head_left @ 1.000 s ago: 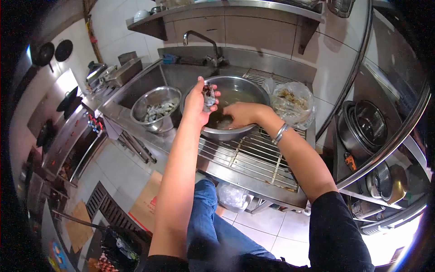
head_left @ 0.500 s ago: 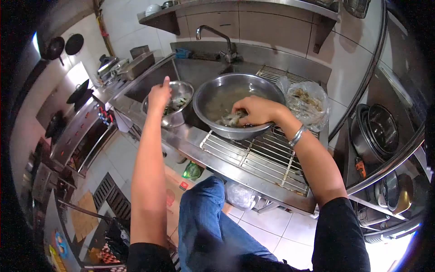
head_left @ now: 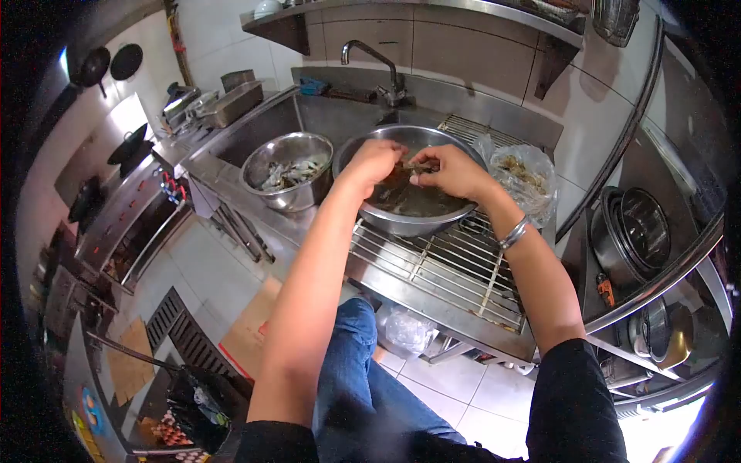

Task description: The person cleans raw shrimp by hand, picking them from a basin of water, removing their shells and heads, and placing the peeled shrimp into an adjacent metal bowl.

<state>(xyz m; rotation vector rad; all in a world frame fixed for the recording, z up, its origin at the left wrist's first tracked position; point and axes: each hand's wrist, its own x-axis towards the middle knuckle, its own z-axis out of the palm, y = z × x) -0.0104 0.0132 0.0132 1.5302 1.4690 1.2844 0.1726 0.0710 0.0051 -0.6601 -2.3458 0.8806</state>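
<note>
Over the large steel basin (head_left: 363,218), which holds murky water, my two hands are close together. My right hand (head_left: 454,171) pinches a small greyish shrimp (head_left: 417,164), partly hidden by the fingers. My left hand (head_left: 373,163) is just beside it with its fingers drawn together; what they hold, if anything, is hidden. To the left, a smaller steel bowl (head_left: 287,199) contains several pale grey and dark pieces that look like shrimp.
A clear plastic bag (head_left: 532,179) with brownish scraps lies right of the basin, on the wire rack (head_left: 455,270). Behind are a sink (head_left: 270,119) and a tap (head_left: 390,77). Stacked pots (head_left: 629,231) stand on the right-hand shelving.
My left hand has moved right, from above the smaller bowl to the large basin. My right hand has lifted from the water with the shrimp, bringing it near my left hand.
</note>
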